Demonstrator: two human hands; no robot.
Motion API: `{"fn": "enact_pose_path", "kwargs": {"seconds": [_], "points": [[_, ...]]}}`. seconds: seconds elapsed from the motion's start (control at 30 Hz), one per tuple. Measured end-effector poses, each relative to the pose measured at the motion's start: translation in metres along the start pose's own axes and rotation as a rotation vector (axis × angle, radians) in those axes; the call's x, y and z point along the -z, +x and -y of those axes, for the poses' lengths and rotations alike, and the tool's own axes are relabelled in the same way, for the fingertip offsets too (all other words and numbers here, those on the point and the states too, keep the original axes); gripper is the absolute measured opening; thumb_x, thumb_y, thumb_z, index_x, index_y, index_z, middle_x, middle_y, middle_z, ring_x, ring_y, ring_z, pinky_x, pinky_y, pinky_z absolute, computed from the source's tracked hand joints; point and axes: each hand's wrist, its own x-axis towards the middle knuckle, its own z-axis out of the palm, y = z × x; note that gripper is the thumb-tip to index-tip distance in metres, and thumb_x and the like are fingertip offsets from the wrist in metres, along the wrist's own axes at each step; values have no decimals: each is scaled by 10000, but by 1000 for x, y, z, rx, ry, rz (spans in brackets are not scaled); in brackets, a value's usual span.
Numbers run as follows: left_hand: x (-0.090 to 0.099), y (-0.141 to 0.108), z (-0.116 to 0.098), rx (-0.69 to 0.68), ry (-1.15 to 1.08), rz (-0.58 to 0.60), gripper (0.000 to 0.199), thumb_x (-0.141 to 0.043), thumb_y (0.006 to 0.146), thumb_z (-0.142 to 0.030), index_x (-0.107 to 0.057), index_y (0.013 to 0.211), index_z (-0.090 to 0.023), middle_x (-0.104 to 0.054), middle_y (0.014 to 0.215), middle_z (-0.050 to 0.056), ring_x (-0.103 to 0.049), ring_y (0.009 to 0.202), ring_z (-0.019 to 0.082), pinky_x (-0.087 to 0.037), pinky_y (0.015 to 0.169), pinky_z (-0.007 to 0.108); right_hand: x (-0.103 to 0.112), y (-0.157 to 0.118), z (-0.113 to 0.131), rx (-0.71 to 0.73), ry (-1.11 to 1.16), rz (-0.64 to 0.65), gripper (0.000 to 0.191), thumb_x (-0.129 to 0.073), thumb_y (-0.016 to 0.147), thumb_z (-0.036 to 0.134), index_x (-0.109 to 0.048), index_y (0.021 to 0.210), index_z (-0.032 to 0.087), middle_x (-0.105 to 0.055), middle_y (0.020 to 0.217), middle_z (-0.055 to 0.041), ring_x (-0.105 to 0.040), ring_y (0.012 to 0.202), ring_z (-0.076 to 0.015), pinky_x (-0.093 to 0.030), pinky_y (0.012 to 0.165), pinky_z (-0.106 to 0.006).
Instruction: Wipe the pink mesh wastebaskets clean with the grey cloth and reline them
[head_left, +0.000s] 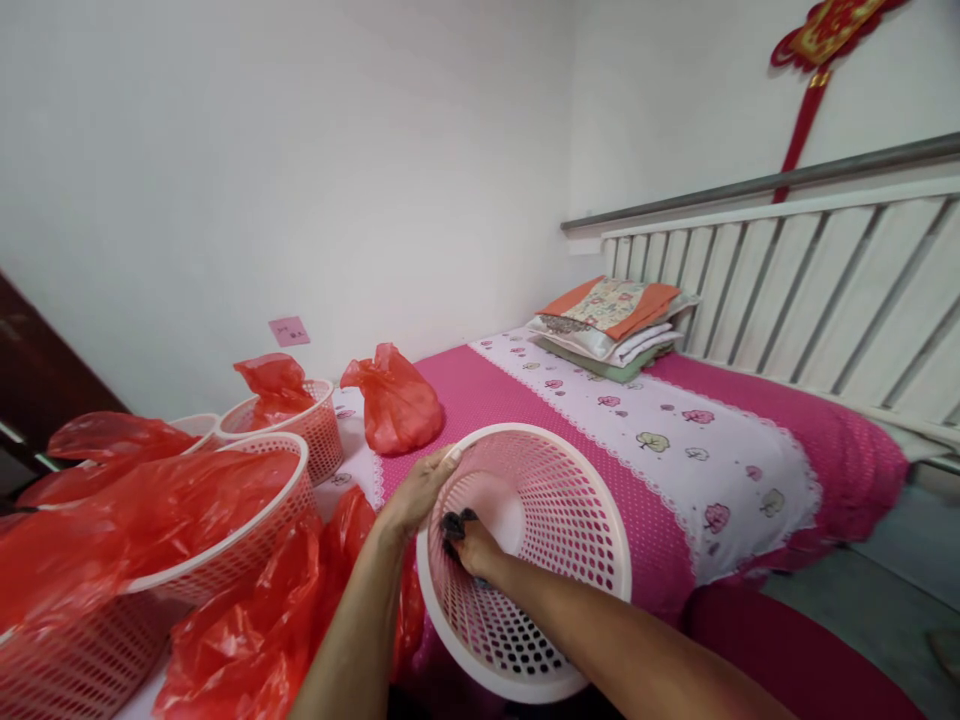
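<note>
L hand (420,490) grips rnd plastic-mesh bskt (574,510), R hand (478,549) inside w/ dark cloth (453,527).

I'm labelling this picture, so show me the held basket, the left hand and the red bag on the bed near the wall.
Held basket (576,528), head view: its meshed inner wall.
Left hand (417,492), head view: back of the hand.
Red bag (401,408), head view: middle of its side.

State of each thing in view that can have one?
Pale pink perforated plastic basket: tilted, mouth towards camera
Left hand: holding its rim
Right hand: inside basket, closed
Dark cloth: bunched in that hand
Other pink plastic baskets: upright, holding thin red plastic bags
Rounded red plastic bag: bulging
Loose red plastic bag: crumpled
Multicoloured fabric cushions: stacked
Red-gold ornament: hanging
</note>
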Motion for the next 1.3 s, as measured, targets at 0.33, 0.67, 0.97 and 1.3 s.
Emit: {"fn": "enact_pose_path", "kwargs": {"seconds": [0.33,0.67,0.97,1.3], "points": [[3,6,18,-37,65,-46,575,-661,908,-619,-745,1303,-209,-731,1396,90,-611,1351,341,-379,1231,498,13,-16,-9,-159,58,-81,76,-714,881,211,-667,938,194,-720,886,-8,-628,806,-181,-539,828,-331],[1,3,6,-5,76,-70,692,-657,857,-715,-759,1271,-170,-750,1356,116,-630,1319,366,-406,1203,517,17,-46,21,-257,296,-43,144,-683,868,328,-668,885,186,-640,658,9,-575,570,-162,-526,616,-304],[4,1,3,0,108,-65,650,-627,887,-701,-759,1281,-202,-714,1422,100,-585,1394,355,-341,1259,523,48,-95,60,-316,768,128,315,-721,882,425,-735,980,126,-789,833,-119,-763,747,-252,-612,794,-393],[6,-3,0,61,-54,-39,586,-710,845,-669,-785,1225,-229,-724,1405,111,-617,1353,370,-391,1222,547,113,-100,79,-104,933,-344,503,-890,718,298,-698,1174,209,-816,1099,-98,-782,1002,-293,-640,870,-419]]}}
